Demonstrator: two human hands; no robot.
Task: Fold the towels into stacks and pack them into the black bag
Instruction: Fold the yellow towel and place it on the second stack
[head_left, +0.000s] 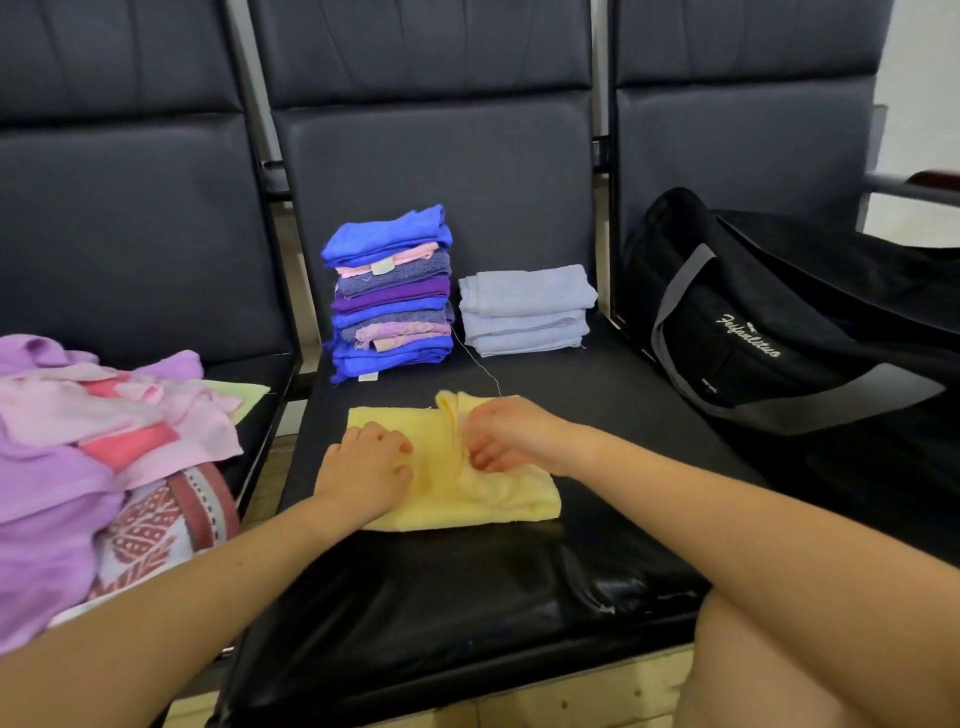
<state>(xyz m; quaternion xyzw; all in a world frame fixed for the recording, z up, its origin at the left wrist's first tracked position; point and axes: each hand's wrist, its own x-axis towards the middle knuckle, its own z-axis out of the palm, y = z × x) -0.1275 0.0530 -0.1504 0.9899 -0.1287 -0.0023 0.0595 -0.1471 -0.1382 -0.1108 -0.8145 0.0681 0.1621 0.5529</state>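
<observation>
Pinching soft yellow terry towel (498, 499), right hand (506, 439), rumpled ridge.

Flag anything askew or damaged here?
The tall blue-purple stack is ragged, edges jutting unevenly, and a loose thread trails across the seat beside the neater grey stack. The seat's front edge looks cracked and peeling.

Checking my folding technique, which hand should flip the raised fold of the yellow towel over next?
Probably the right hand: it already pinches the raised fold of the yellow towel, while the left hand presses the flat part down.
</observation>
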